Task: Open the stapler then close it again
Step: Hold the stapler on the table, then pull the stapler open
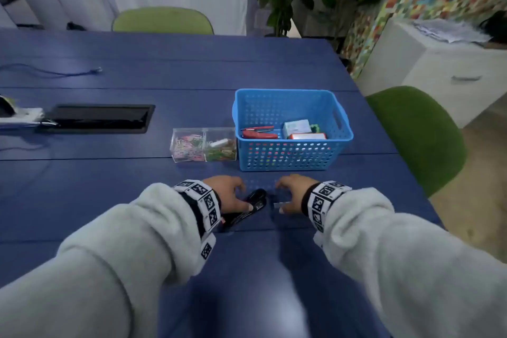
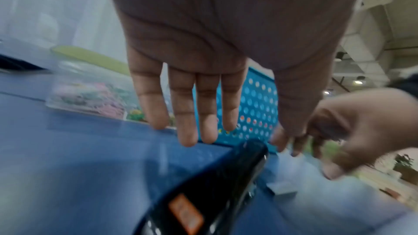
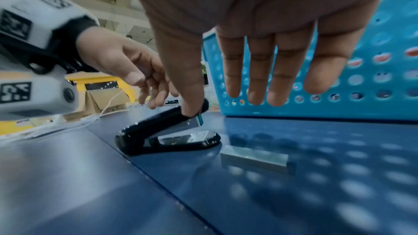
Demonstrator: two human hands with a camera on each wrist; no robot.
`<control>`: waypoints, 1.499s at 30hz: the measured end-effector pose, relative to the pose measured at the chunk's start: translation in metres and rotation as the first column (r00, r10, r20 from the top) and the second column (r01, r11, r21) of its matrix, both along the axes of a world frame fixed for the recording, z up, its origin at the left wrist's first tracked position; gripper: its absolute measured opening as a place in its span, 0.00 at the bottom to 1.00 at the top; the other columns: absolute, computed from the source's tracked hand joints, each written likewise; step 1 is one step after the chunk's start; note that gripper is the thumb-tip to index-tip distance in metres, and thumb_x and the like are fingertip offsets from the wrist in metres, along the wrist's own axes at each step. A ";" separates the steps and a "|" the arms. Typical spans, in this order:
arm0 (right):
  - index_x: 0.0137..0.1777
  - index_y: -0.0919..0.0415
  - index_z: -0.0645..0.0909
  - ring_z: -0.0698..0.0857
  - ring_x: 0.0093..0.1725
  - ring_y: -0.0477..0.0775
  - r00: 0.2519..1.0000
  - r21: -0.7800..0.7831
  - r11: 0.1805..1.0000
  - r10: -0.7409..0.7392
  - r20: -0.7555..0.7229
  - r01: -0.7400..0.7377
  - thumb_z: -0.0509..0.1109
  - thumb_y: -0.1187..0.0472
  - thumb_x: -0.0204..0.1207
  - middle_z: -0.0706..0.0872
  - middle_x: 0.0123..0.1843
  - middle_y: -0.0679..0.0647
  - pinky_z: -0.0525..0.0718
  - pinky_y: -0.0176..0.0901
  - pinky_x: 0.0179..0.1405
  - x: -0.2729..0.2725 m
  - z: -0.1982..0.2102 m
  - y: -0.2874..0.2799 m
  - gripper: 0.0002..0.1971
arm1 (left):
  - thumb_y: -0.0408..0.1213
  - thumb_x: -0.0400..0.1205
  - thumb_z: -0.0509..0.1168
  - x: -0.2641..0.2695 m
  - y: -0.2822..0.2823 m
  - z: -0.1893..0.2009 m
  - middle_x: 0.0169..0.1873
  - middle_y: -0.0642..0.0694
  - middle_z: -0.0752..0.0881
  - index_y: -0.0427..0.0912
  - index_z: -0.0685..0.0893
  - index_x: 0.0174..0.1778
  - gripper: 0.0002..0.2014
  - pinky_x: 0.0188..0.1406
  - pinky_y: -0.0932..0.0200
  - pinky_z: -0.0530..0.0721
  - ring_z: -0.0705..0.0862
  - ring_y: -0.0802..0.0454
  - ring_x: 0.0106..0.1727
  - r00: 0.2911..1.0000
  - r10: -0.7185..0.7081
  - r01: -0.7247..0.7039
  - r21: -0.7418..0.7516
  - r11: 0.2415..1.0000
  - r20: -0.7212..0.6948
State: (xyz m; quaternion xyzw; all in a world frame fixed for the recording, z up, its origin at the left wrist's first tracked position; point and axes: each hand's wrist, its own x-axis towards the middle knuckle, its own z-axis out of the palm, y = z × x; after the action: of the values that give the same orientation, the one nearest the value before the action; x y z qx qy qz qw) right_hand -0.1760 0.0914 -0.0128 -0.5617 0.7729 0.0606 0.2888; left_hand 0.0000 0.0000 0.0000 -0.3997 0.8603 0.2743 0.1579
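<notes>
Stapler (image 1: 251,207): black, lying on the blue bench (image 1: 164,74) between the two hands, nose pointing toward the basket. In the right wrist view (image 3: 167,131) the top arm stands a little above the base, metal channel showing at the nose; orange label on top in the left wrist view (image 2: 217,190).
Left hand (image 1: 229,195): over the rear and left side of the stapler. Fingers hang straight and relaxed (image 2: 187,113), tips above the bench; grip open, closed around nothing. Whether the thumb touches the stapler cannot be told.
Right hand (image 1: 292,193): just to the right of the stapler's nose. Four fingers straight and spread (image 3: 280,71), grip open. Thumb lines up with the nose in the right wrist view; contact uncertain.
Strip of staples (image 3: 255,158): silver, flat on the bench just right of the stapler, under the right hand.
Basket (image 1: 290,158): blue, perforated, beyond the hands; holds a red tool (image 1: 259,132) and small boxes (image 1: 297,127).
Clear box (image 1: 204,144): two compartments of coloured paper clips, just left of the basket.
Sleeves: grey, with marker-patterned wristbands (image 1: 204,200).
Chairs (image 1: 419,134): green, at the bench's far and right edges.
</notes>
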 end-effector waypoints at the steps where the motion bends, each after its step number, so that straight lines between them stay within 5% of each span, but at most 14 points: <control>1: 0.69 0.52 0.72 0.79 0.66 0.62 1.000 0.023 1.000 0.008 0.004 -0.008 0.78 0.50 0.64 0.77 0.69 0.57 0.79 0.50 0.67 0.002 -0.003 -0.008 0.33 | 0.57 0.70 0.72 -0.003 0.000 -0.004 0.51 0.47 0.85 0.50 0.78 0.60 0.25 0.56 0.54 0.82 0.85 0.45 0.56 1.000 -0.010 0.009 0.021 1.000 0.018; 4: 0.67 0.52 0.73 0.80 0.65 0.62 0.998 0.044 0.997 0.064 0.004 -0.064 0.79 0.53 0.62 0.79 0.67 0.58 0.79 0.50 0.67 0.010 -0.012 -0.026 0.32 | 0.54 0.69 0.73 -0.011 0.001 -0.015 0.52 0.46 0.86 0.48 0.79 0.59 0.25 0.47 0.57 0.78 0.85 0.45 0.55 0.998 -0.045 0.044 0.011 0.999 0.041; 8: 0.63 0.52 0.76 0.81 0.62 0.62 0.992 0.092 0.988 0.127 0.005 -0.127 0.79 0.55 0.63 0.79 0.64 0.58 0.79 0.50 0.66 0.016 -0.025 -0.041 0.28 | 0.47 0.71 0.73 -0.016 0.002 -0.022 0.56 0.45 0.87 0.49 0.80 0.59 0.21 0.51 0.55 0.81 0.85 0.44 0.57 0.997 -0.064 0.064 -0.003 0.998 0.046; 12: 0.59 0.52 0.78 0.81 0.59 0.61 0.987 0.079 0.984 0.158 0.017 -0.159 0.79 0.55 0.63 0.79 0.62 0.57 0.78 0.47 0.59 0.020 -0.032 -0.049 0.24 | 0.44 0.72 0.71 -0.019 0.006 -0.021 0.54 0.45 0.87 0.48 0.81 0.56 0.17 0.45 0.56 0.78 0.85 0.44 0.56 0.997 -0.074 0.076 -0.035 0.997 0.036; 20: 0.61 0.55 0.80 0.82 0.61 0.61 0.978 0.070 0.976 0.209 -0.004 -0.208 0.80 0.51 0.62 0.82 0.62 0.56 0.82 0.49 0.62 0.029 -0.044 -0.049 0.27 | 0.41 0.70 0.71 -0.004 0.005 -0.010 0.50 0.46 0.86 0.49 0.80 0.53 0.16 0.42 0.58 0.75 0.84 0.44 0.53 0.992 -0.104 0.098 -0.080 0.992 -0.074; 27: 0.41 0.54 0.74 0.77 0.46 0.56 0.990 0.069 0.988 0.140 -0.018 -0.138 0.79 0.51 0.64 0.75 0.46 0.50 0.79 0.46 0.50 0.014 -0.041 -0.042 0.16 | 0.32 0.66 0.75 0.042 -0.017 -0.001 0.35 0.48 0.87 0.48 0.80 0.35 0.11 0.46 0.55 0.84 0.85 0.51 0.39 0.889 0.222 -0.200 0.098 0.975 -0.401; 29: 0.40 0.53 0.73 0.76 0.45 0.55 0.991 0.068 0.989 0.134 -0.018 -0.133 0.79 0.51 0.63 0.75 0.45 0.50 0.80 0.47 0.51 0.014 -0.042 -0.042 0.17 | 0.31 0.66 0.76 0.062 -0.025 -0.005 0.31 0.51 0.86 0.50 0.80 0.32 0.12 0.38 0.65 0.82 0.82 0.63 0.31 0.874 0.261 -0.235 0.114 0.965 -0.410; 32: 0.39 0.53 0.73 0.76 0.46 0.54 0.990 0.070 0.988 0.139 -0.018 -0.138 0.79 0.51 0.64 0.75 0.46 0.50 0.80 0.47 0.51 0.014 -0.041 -0.042 0.16 | 0.37 0.68 0.78 0.087 -0.041 -0.013 0.30 0.54 0.83 0.53 0.78 0.29 0.13 0.31 0.68 0.76 0.79 0.61 0.31 0.937 0.237 -0.234 0.041 0.971 -0.256; 34: 0.39 0.53 0.73 0.75 0.46 0.54 0.989 0.081 0.986 0.148 -0.030 -0.145 0.79 0.51 0.64 0.75 0.46 0.50 0.80 0.48 0.51 0.015 -0.040 -0.043 0.16 | 0.41 0.68 0.78 0.097 -0.048 -0.020 0.33 0.56 0.83 0.54 0.79 0.33 0.12 0.36 0.62 0.77 0.81 0.55 0.37 0.963 0.234 -0.233 0.024 0.972 -0.135; 38: 0.40 0.54 0.72 0.75 0.45 0.54 0.984 0.105 0.981 0.169 -0.049 -0.164 0.78 0.51 0.65 0.75 0.45 0.51 0.80 0.47 0.49 0.016 -0.038 -0.044 0.16 | 0.40 0.72 0.73 0.089 -0.045 -0.031 0.46 0.54 0.83 0.56 0.78 0.59 0.20 0.56 0.58 0.79 0.82 0.51 0.51 0.991 0.132 -0.133 0.038 0.990 0.038; 45: 0.43 0.54 0.74 0.78 0.47 0.56 0.986 0.093 0.982 0.165 -0.025 -0.162 0.78 0.53 0.66 0.77 0.47 0.52 0.79 0.46 0.48 0.018 -0.035 -0.040 0.15 | 0.43 0.73 0.71 0.041 -0.023 -0.041 0.67 0.49 0.76 0.62 0.65 0.74 0.34 0.68 0.49 0.78 0.77 0.46 0.68 0.994 -0.111 0.111 0.034 0.993 0.001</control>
State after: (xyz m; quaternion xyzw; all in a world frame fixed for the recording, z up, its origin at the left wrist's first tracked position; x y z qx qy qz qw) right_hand -0.1584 0.0510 -0.0477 -0.6084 0.7254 0.1281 0.2954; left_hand 0.0406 -0.0228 -0.0413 -0.3490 0.8761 0.2791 0.1812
